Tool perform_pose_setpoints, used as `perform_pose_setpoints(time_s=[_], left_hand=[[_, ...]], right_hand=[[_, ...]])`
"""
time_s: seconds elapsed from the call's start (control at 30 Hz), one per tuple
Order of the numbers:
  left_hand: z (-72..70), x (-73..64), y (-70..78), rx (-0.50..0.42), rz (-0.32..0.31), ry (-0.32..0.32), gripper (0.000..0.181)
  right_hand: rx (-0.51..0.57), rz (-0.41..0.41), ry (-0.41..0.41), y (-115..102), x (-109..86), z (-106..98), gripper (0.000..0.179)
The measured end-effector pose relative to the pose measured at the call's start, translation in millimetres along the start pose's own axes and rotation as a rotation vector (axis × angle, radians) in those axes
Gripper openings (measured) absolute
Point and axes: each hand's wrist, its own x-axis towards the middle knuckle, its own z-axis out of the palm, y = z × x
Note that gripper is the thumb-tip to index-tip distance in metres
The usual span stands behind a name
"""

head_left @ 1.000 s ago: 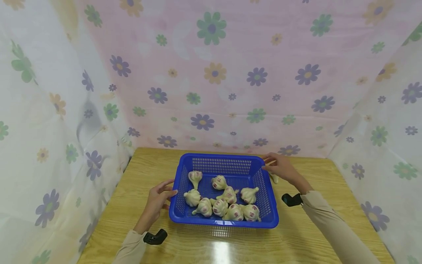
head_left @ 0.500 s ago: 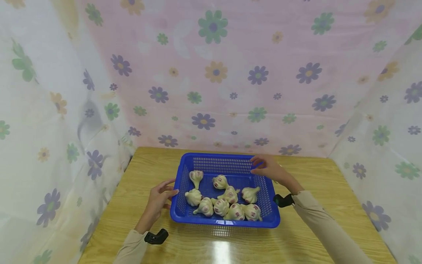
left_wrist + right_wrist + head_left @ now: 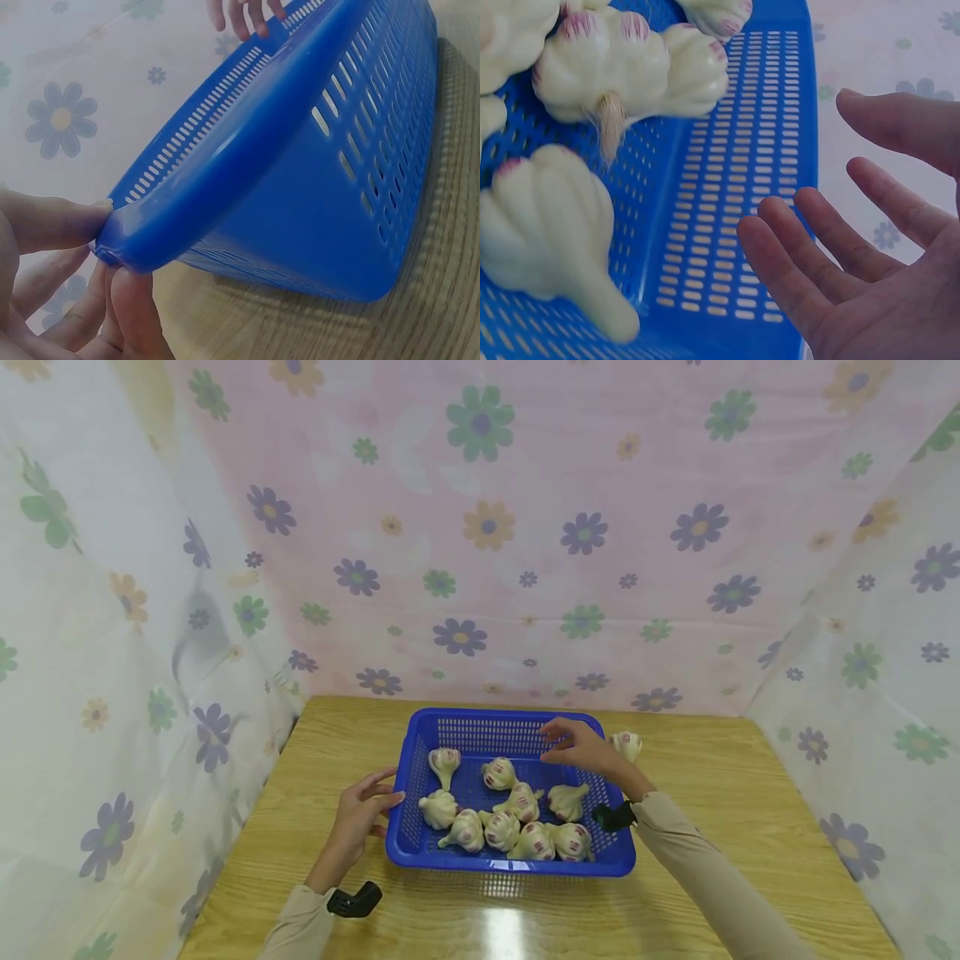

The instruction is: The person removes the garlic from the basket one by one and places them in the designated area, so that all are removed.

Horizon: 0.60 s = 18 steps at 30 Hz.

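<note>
the left hand (image 3: 362, 818) pinches the rim of the blue plastic basket (image 3: 510, 866), maybe to hold it steady. the right hand (image 3: 588, 752) is over the basket, fingers apart, holding nothing. garlic bulbs (image 3: 501, 832) lie inside the basket; a lone bulb (image 3: 626, 744) sits by its back right corner. no writing shows.
</note>
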Motion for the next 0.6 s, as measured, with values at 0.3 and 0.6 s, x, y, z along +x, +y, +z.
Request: perform_pose_setpoints(time_s=[0.3, 0.6], left_hand=[[-4.1, 14.2, -16.0, 0.023, -0.088, 0.018, 0.057], [-3.4, 4.3, -8.2, 0.01, 0.014, -0.019, 0.051]], right_hand=[[0.0, 0.03, -0.028, -2.0, 12.0, 17.8, 0.052], [0.014, 0.039, -0.047, -3.5, 18.9, 33.4, 0.05]])
